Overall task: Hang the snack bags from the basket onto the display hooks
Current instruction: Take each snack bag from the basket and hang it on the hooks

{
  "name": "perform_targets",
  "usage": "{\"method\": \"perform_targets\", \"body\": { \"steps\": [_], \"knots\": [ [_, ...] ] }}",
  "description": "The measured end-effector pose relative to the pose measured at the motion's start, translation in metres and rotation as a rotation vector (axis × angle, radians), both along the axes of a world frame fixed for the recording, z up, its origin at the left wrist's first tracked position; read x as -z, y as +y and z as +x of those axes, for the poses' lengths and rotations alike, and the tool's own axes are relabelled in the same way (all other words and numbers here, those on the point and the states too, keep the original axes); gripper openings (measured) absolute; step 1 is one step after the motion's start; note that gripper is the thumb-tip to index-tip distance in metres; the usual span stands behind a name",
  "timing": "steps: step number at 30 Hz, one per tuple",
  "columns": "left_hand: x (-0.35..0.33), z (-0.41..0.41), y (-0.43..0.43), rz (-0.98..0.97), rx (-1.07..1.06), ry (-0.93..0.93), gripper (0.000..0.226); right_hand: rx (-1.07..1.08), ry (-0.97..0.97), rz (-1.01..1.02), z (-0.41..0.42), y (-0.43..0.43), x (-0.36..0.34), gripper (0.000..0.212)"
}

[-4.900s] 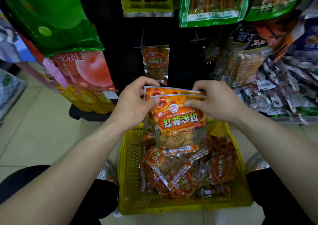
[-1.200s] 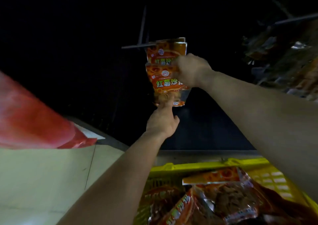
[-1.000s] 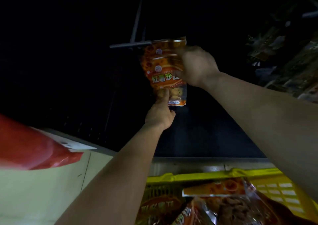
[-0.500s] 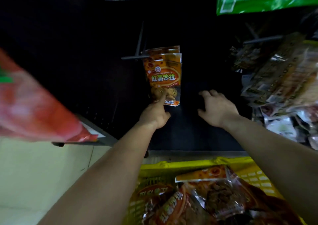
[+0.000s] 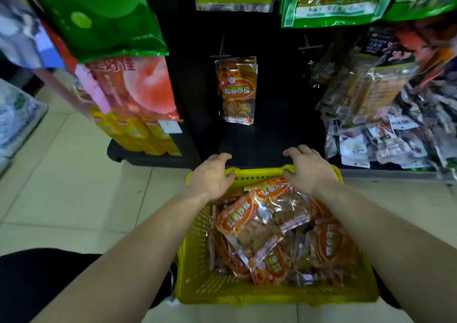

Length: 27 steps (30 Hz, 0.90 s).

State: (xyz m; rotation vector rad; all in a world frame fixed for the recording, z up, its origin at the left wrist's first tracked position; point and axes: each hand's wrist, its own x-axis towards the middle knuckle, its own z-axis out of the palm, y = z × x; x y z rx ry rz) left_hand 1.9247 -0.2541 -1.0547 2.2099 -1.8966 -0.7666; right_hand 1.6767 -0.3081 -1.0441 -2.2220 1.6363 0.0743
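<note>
Yellow basket (image 5: 197, 275) — heaped with snack bags (image 5: 254, 221).

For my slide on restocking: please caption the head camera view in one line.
Left hand and right hand above a yellow basket of snack bags; hung bags on the display hook ahead.

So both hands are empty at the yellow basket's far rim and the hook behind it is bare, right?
Hook isn't bare: orange bags hang on it, per the head view. Left hand and right hand are empty at the basket's far rim.
</note>
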Motion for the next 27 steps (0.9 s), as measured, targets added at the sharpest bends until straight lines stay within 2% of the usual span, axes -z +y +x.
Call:
{"method": "perform_targets", "body": {
  "steps": [6, 9, 14, 19, 23, 27],
  "knots": [
    [0.033, -0.011, 0.044, 0.186, -0.03, -0.03, 0.057, 0.0, 0.051, 0.089, -0.015, 0.034, 0.03, 0.056],
    [0.049, -0.016, 0.049, 0.242, -0.031, -0.031, 0.056, -0.054, 0.068, 0.024, -0.017, 0.035, 0.046, 0.057],
    [0.07, -0.018, 0.049, 0.196, -0.092, -0.04, 0.048, -0.242, 0.17, -0.117, 0.0, 0.025, 0.07, 0.056],
    [0.08, -0.016, 0.046, 0.164, -0.1, 0.035, 0.034, -0.262, 0.313, -0.147, 0.013, 0.016, 0.088, 0.049],
    [0.073, -0.015, 0.039, 0.163, -0.143, 0.045, 0.035, -0.233, 0.283, -0.197, 0.005, 0.009, 0.088, 0.038],
    [0.057, -0.013, 0.038, 0.105, -0.118, 0.061, 0.032, -0.307, 0.359, -0.125, 0.001, 0.003, 0.08, 0.059]
  ]
}}
